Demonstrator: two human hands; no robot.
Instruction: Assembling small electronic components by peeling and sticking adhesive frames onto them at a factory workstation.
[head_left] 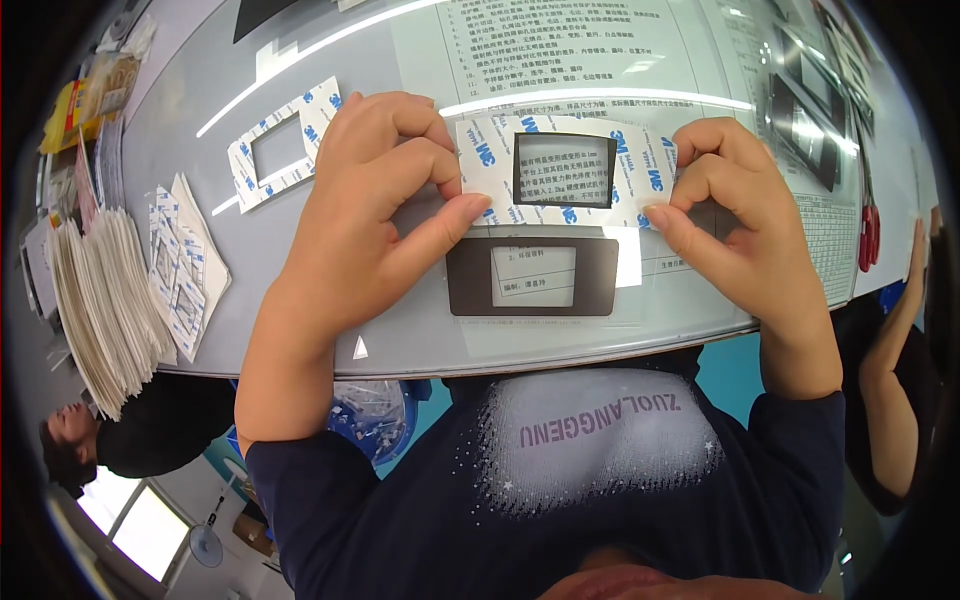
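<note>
A rectangular adhesive-backed panel (632, 178) with white, blue-printed backing and a black-edged window spans the space between my hands. My left hand (385, 200) pinches its left end, thumb at the lower corner and fingers curled. At the right end, my right hand (735, 205) grips it between thumb and bent fingers. Just below lies a dark panel (470, 278) with a similar window, flat on the table. Beyond my left hand rests a white, blue-printed backing frame (243, 172) with an open middle.
Printed sheets (560, 60) lie under a clear cover on the grey table (300, 345). Stacked white pieces (105, 300) and backing frames (180, 270) sit left. Red-handled scissors (869, 235) and dark panels (800, 130) lie right. A blue bin (405, 425) stands below the edge; people flank me.
</note>
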